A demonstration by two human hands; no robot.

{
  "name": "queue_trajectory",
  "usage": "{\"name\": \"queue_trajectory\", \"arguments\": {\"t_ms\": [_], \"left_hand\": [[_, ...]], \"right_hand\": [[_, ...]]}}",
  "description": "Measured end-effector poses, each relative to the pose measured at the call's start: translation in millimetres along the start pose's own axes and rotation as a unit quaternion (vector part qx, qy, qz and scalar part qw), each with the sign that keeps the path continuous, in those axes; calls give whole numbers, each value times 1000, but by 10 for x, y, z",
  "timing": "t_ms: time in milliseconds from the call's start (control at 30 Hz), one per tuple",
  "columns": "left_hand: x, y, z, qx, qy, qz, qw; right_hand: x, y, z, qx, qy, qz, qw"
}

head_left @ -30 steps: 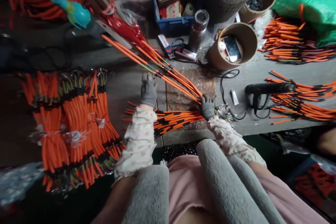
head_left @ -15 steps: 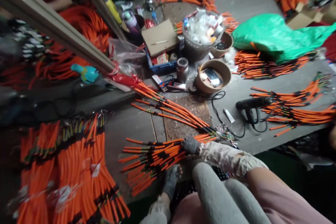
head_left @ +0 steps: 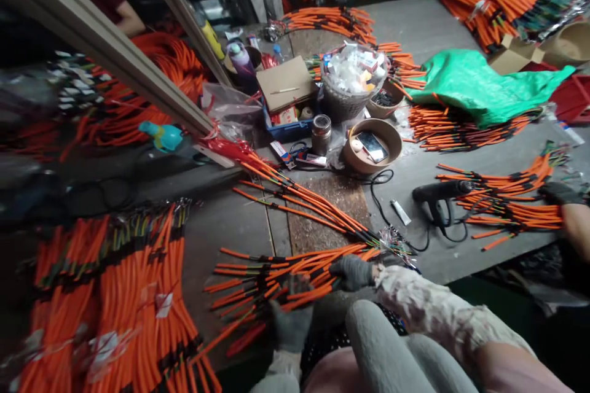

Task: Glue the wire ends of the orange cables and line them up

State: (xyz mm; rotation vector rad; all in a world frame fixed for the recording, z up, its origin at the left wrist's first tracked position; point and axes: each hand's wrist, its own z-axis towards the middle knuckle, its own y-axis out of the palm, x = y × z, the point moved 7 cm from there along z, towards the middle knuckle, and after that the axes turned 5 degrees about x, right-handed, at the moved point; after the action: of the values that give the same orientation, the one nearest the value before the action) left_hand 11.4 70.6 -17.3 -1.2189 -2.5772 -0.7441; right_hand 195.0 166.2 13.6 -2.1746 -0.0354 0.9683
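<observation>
Grey gloves cover both my hands. My left hand [head_left: 291, 319] is at the near edge of the table, closed around part of a fanned bundle of orange cables [head_left: 276, 270] with black bands; motion smears some of its fingers. To its right, my right hand [head_left: 353, 271] is closed on the same bundle near the stripped wire ends [head_left: 394, 239]. Just beyond the hands, several longer orange cables [head_left: 313, 196] run diagonally from a red plastic wrap [head_left: 225, 146] to those wire ends.
Large cable bundles [head_left: 133, 307] lie at left. A heat gun [head_left: 442, 191], a bowl with a phone [head_left: 391, 156], a jar [head_left: 321, 135], a basket [head_left: 343, 89] and a green bag [head_left: 483, 86] sit beyond. Another person's gloved hand [head_left: 562, 193] is at right.
My left hand has moved up and onto the near cables, some of which have shifted. My right hand has slid slightly right. A co-worker's gloved hand has appeared over the right-hand bundles.
</observation>
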Motion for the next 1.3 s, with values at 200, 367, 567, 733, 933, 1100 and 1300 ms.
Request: {"name": "queue_trajectory", "arguments": {"t_ms": [200, 367, 567, 733, 933, 1100, 1300], "left_hand": [[1377, 371, -350, 69, 267, -110, 955], [2672, 698, -711, 31, 511, -136, 848], [3113, 793, -785, 62, 527, -154, 833], [3013, 954, -780, 193, 535, -142, 810], [3205, 1221, -640, 180, 523, -90, 828], [3326, 963, -335, 224, 446, -135, 856], [3350, 1171, -329, 228, 467, -143, 842]], "right_hand": [[-136, -435, 221, 71, -29, 45, 996], [-299, -343, 630, 107, -28, 46, 993], [430, -339, 298, 138, 76, -4, 988], [52, -426, 260, 197, 130, -26, 971], [-720, -383, 901, 154, 61, 6, 986], [311, -418, 34, 137, 198, -11, 971], [161, -462, 158, 171, 158, 21, 972]]}}
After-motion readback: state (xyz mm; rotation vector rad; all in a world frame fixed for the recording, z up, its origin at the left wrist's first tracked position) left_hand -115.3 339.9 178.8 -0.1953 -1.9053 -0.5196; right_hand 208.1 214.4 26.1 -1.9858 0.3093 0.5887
